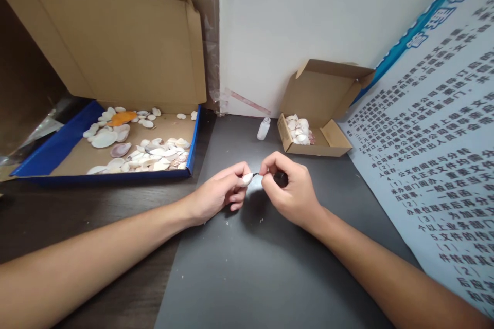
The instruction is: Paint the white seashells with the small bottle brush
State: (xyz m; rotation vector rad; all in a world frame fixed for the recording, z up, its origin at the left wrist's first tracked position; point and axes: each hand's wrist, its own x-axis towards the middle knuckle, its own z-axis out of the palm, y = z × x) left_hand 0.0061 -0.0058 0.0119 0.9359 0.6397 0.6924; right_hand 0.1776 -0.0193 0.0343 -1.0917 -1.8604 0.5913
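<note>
Near the middle of the dark grey mat, my left hand pinches a small white seashell between thumb and fingertips. My right hand is closed just to the right of it. A thin black piece runs from its pinched fingertips to the shell's edge. Something black and rounded shows inside the curl of the right fingers; I cannot tell whether it joins the thin piece. Behind the hands stands a small whitish bottle, upright, with no cap visible on its neck.
At the left, an open blue-sided cardboard box holds many shells and one orange shell. A smaller open cardboard box with white shells stands at the back right. A white wall panel rises behind; a printed sheet borders the right.
</note>
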